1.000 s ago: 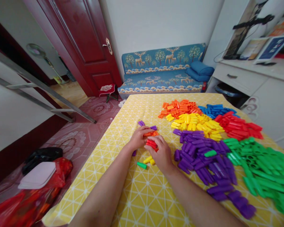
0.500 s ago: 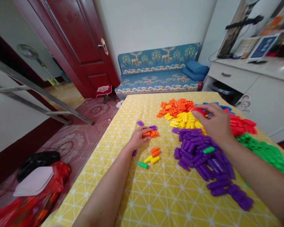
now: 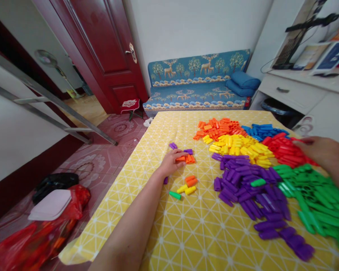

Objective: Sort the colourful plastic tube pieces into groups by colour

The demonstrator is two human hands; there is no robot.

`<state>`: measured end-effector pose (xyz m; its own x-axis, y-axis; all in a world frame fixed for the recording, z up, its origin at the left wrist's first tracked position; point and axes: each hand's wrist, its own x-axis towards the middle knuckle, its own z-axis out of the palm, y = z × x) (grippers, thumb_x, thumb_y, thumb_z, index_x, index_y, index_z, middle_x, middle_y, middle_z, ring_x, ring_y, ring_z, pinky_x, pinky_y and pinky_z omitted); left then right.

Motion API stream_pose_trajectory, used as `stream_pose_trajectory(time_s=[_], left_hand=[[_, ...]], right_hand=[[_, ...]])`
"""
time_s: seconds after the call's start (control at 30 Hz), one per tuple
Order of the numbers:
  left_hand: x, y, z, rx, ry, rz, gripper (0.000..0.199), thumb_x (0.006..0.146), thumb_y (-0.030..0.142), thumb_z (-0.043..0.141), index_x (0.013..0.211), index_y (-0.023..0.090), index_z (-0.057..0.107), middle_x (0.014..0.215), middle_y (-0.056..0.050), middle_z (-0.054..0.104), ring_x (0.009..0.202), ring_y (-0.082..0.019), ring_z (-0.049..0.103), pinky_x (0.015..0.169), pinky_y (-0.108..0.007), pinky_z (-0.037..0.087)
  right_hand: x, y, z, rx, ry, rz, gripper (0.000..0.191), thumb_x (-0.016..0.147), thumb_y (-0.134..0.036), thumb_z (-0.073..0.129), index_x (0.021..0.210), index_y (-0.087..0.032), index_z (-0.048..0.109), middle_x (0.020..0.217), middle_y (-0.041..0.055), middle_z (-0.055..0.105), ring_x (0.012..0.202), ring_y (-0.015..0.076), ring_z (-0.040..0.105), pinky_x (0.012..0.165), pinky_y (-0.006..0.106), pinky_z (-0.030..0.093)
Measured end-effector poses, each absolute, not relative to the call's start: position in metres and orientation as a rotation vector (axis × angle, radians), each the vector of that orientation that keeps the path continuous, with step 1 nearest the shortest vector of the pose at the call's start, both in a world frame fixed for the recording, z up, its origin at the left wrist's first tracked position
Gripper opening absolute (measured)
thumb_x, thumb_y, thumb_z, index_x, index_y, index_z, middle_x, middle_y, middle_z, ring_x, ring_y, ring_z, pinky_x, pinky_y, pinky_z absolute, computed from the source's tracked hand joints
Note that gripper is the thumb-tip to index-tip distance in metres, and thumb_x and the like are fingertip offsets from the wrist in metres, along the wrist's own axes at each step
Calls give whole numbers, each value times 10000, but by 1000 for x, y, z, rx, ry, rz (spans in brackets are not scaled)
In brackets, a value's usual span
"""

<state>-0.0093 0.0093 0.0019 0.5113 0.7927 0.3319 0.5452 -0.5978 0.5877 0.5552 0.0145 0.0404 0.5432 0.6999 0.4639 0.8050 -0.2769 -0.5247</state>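
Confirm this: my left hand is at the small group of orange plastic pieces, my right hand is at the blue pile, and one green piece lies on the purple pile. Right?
Not quite: the head view shows the right hand at the red pile. The left hand is at the orange plastic pieces, and one green piece lies on the purple pile.

Fairly bright, soft indoor light, faint shadows, stretched and blurry edges.

Head-worn view, forward and down, tabletop
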Motion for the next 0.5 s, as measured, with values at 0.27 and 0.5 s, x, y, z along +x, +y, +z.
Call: stream_pose_trajectory(time_s=[0.27, 0.5], left_hand=[[-10, 10, -1, 2355, 1102, 837, 428, 808, 293, 676, 1232, 238, 662, 1260, -103, 597, 1173, -267, 556, 1045, -421, 425], [-10, 11, -4, 2342, 1085, 857, 447, 802, 303, 693, 1242, 232, 652, 1260, -111, 601, 1161, -266, 566, 1034, -418, 436]], right_hand=[[455, -10, 74, -1772, -1467, -156, 174, 813, -440, 593, 785, -280, 654, 845, 102, 615, 954, 344, 600, 860, 543, 439], [252, -78, 60, -1386, -2034, 611, 319, 759, -244, 637, 1076, -238, 679, 1103, 47, 632, 652, 124, 622, 634, 293, 508]])
